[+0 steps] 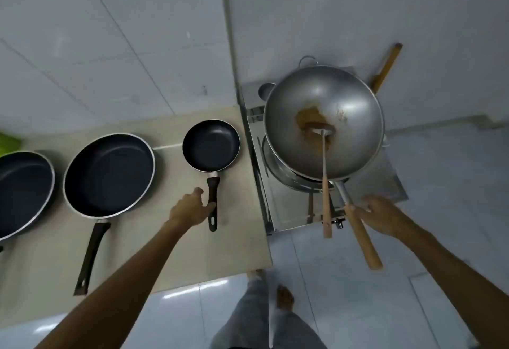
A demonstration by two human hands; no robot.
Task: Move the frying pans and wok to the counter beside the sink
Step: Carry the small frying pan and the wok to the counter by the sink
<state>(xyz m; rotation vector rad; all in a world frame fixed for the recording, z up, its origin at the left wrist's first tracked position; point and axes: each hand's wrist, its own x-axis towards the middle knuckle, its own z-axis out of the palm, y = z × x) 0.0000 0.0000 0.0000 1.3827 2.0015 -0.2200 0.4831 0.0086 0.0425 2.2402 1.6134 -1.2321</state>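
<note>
Three black non-stick frying pans sit in a row on the beige counter: a small pan, a large pan, and a third pan cut off at the left edge. A steel wok with a brown stain rests on the stove, its wooden handle pointing toward me. My left hand is at the small pan's black handle, fingers apart, thumb touching it. My right hand is open just right of the wok handle, fingertips at the wood.
A spatula with a wooden handle lies in the wok. The steel stove stands lower, right of the counter. A wooden stick leans on the tiled wall behind. Something green shows at the far left. My feet are on the tiled floor.
</note>
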